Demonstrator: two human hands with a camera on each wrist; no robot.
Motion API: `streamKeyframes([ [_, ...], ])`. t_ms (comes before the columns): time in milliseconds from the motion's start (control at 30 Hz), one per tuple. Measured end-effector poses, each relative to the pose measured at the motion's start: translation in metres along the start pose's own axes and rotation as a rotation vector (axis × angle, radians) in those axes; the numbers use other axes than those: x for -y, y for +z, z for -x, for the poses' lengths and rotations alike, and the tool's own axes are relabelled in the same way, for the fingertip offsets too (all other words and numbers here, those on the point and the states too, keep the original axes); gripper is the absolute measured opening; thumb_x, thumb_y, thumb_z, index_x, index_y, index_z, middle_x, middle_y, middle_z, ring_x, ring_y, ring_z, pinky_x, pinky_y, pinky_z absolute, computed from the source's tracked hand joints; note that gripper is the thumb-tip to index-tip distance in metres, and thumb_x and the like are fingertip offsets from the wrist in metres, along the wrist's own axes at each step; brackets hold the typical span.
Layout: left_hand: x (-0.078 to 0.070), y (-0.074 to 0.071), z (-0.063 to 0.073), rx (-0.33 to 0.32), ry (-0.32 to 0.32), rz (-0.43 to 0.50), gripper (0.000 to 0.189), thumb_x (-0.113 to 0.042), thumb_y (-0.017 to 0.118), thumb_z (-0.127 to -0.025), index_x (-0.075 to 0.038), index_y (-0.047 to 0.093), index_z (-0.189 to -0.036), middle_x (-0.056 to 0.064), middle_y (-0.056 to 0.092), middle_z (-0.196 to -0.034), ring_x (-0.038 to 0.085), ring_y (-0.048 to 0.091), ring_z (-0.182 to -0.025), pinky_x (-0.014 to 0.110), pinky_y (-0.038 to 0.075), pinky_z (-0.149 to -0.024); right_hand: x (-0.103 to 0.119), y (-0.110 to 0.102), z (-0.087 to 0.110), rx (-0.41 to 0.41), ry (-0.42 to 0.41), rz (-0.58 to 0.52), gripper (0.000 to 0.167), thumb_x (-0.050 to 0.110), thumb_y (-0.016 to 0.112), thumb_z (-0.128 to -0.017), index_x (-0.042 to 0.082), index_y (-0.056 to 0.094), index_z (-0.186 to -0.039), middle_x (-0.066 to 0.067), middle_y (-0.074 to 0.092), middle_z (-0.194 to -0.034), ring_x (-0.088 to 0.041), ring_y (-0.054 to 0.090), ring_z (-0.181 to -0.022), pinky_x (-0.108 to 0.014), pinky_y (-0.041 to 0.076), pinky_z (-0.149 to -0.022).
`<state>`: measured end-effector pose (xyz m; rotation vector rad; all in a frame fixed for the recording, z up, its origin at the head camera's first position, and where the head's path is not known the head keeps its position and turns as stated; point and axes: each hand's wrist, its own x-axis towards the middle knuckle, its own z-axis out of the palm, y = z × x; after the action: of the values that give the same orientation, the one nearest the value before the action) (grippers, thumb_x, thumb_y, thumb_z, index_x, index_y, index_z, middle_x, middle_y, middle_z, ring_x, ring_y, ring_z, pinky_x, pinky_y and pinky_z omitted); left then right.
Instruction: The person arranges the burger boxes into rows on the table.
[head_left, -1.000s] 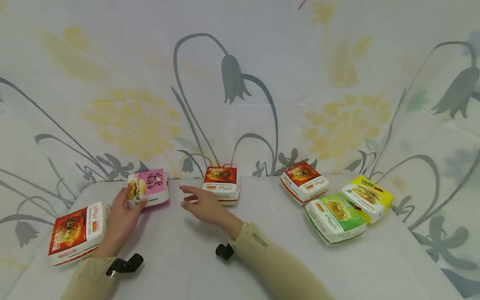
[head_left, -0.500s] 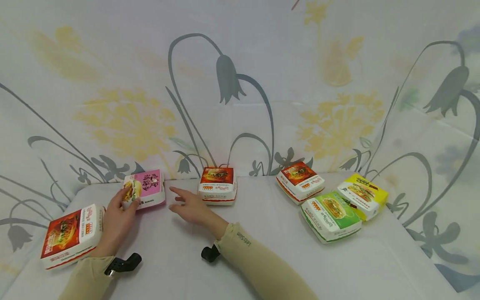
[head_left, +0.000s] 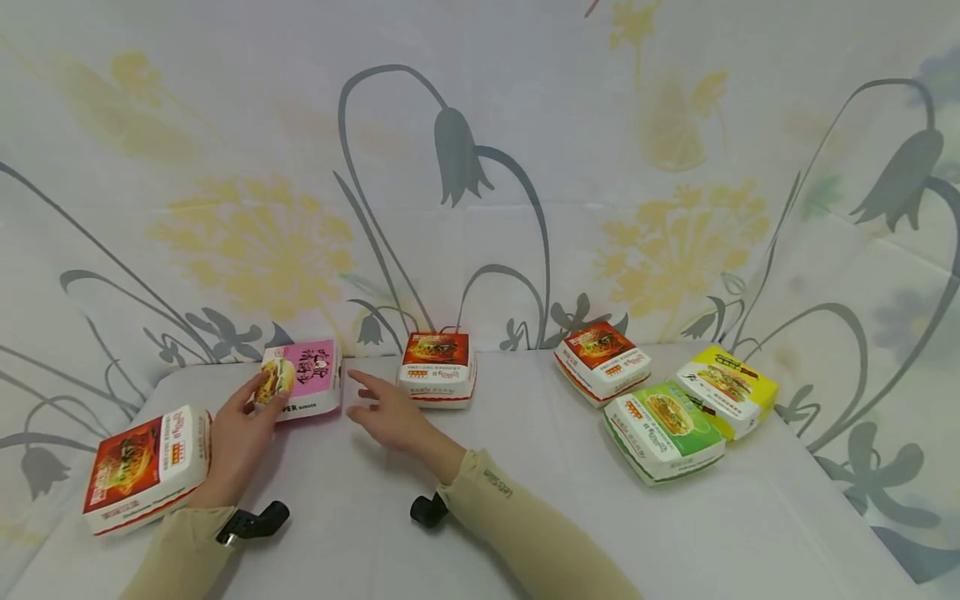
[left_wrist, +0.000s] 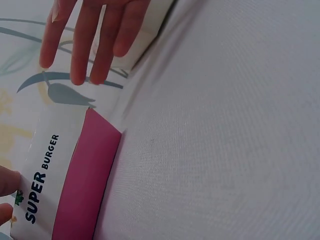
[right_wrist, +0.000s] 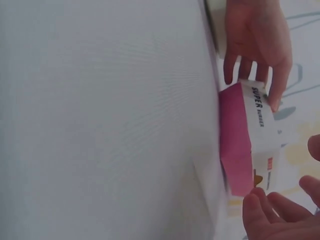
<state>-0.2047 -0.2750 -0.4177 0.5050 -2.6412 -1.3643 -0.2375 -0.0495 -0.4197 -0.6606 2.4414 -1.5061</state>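
A pink and white burger box (head_left: pixel 311 379) marked "SUPER BURGER" lies on the white cloth at the left back. My left hand (head_left: pixel 247 429) grips its left end, thumb on the lid and fingers along the side. Seen from the right wrist, those fingers (right_wrist: pixel 244 70) reach down behind the box's end. My right hand (head_left: pixel 397 421) hovers to the right of the box, fingers spread and fairly straight, holding nothing. Its fingertips come right up to the box's right edge. The pink side wall (left_wrist: pixel 87 180) shows close to the cloth in the left wrist view.
A red-topped burger box (head_left: pixel 148 471) sits beside my left forearm. Another red one (head_left: pixel 437 371) stands behind my right hand. On the right are a third red box (head_left: pixel 602 362), a green box (head_left: pixel 663 432) and a yellow box (head_left: pixel 727 392). A flowered cloth (head_left: pixel 480 167) hangs behind.
The pink box has shifted slightly to the right with my left hand on it. The gap to my right hand's fingertips has narrowed. The other boxes stay where they were.
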Motion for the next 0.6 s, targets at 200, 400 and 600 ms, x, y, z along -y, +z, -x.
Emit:
streamKeyframes([
  [200, 0.0, 0.0, 0.005, 0.052, 0.047, -0.059, 0.072, -0.052, 0.049, -0.1, -0.015, 0.027, -0.158, 0.025, 0.025, -0.159, 0.048, 0.03, -0.139, 0.061, 0.027, -0.11, -0.002, -0.004, 0.007, -0.016, -0.018, -0.033, 0.055, 0.018, 0.062, -0.097, 0.02, 0.047, -0.15, 0.0, 0.05, -0.148, -0.015, 0.057, -0.125, -0.031, 0.048, -0.098],
  [400, 0.001, -0.001, 0.013, 0.094, 0.087, -0.114, 0.072, -0.054, 0.048, -0.1, -0.017, 0.026, -0.158, 0.026, 0.026, -0.158, 0.049, 0.029, -0.139, 0.065, 0.024, -0.109, -0.002, -0.007, 0.016, -0.02, -0.017, -0.072, 0.054, 0.018, 0.061, -0.098, 0.021, 0.047, -0.15, -0.002, 0.051, -0.148, -0.015, 0.056, -0.126, -0.031, 0.047, -0.099],
  [600, -0.002, 0.0, 0.024, 0.115, 0.103, -0.154, 0.072, -0.054, 0.05, -0.099, -0.018, 0.028, -0.158, 0.025, 0.028, -0.157, 0.048, 0.032, -0.137, 0.063, 0.028, -0.107, 0.0, -0.012, 0.024, -0.043, -0.003, -0.109, 0.053, 0.019, 0.061, -0.098, 0.022, 0.047, -0.15, -0.005, 0.052, -0.146, -0.022, 0.055, -0.128, -0.034, 0.049, -0.098],
])
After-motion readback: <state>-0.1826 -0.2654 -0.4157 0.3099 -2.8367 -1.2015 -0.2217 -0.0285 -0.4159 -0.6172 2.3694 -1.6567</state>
